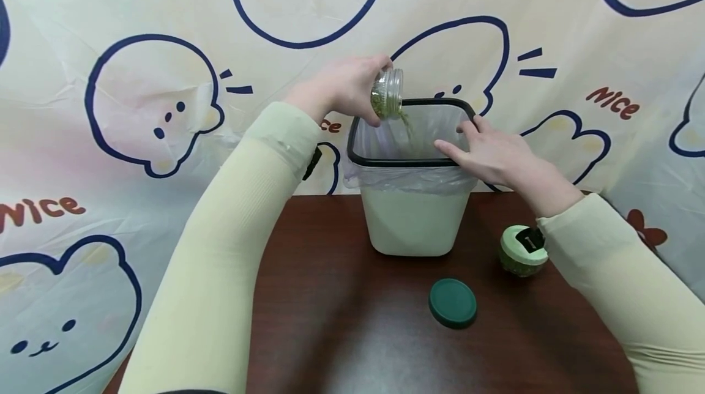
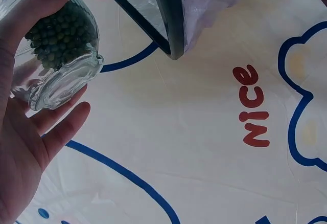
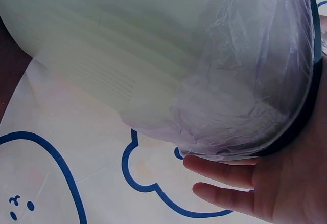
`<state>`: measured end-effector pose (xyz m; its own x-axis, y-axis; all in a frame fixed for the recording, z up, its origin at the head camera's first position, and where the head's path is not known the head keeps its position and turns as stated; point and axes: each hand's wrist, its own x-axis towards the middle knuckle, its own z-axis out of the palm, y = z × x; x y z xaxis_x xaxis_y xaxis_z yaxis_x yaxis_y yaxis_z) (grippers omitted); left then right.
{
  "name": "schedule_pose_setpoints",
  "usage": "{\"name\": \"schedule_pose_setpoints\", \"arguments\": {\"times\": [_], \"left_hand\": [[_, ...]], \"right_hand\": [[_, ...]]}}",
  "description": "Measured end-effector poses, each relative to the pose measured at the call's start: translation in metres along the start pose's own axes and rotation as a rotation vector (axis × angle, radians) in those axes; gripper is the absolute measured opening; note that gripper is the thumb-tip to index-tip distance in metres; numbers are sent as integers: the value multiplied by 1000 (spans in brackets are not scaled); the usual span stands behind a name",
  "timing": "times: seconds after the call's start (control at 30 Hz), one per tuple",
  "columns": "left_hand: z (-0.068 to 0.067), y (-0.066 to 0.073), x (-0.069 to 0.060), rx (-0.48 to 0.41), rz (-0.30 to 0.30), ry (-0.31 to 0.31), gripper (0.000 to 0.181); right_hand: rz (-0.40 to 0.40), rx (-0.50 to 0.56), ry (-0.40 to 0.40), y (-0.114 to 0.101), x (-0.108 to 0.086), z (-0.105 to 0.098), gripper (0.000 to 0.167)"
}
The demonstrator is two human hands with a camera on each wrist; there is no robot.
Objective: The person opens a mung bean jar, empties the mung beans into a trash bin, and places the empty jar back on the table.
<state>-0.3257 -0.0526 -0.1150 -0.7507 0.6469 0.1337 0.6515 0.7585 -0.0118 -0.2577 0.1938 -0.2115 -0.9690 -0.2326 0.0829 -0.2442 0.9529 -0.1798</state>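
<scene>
My left hand (image 1: 352, 85) grips a clear glass jar (image 1: 392, 91) and holds it tipped over the trash bin. In the left wrist view, small round green beans, like mung beans (image 2: 64, 35), lie inside the jar. Some are falling from its mouth into the bin. The pale green trash bin (image 1: 413, 216) has a dark rim and is lined with a translucent bag (image 1: 435, 131). My right hand (image 1: 498, 152) rests on the bin's right rim, thumb over the opening. In the right wrist view, two fairly straight fingers (image 3: 219, 170) lie outside the bin.
A dark green round lid (image 1: 453, 302) lies on the brown table (image 1: 330, 320) in front of the bin. To the right, partly behind my right wrist, stands a small container (image 1: 512, 253) with a pale green top. A printed cloth (image 1: 297, 2) hangs behind.
</scene>
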Motion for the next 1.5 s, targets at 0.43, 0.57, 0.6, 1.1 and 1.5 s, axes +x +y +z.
{"name": "schedule_pose_setpoints", "arguments": {"times": [0.43, 0.57, 0.6, 1.1, 1.5], "left_hand": [[-9, -3, -3, -29, -26, 5, 86], [-5, -5, -2, -12, -33, -6, 85], [-4, -6, -2, -14, -33, -3, 85], [-8, -3, -7, -32, -47, -23, 85], [-11, -5, -7, -50, -19, 35, 87]], "right_hand": [[1, 0, -4, 0, 1, -1, 94], [-5, 3, -7, 0, 1, -1, 94], [-6, 4, -7, 0, 1, -1, 94], [3, 10, -16, 1, 1, -3, 95], [4, 6, -27, 3, 1, 1, 96]]}}
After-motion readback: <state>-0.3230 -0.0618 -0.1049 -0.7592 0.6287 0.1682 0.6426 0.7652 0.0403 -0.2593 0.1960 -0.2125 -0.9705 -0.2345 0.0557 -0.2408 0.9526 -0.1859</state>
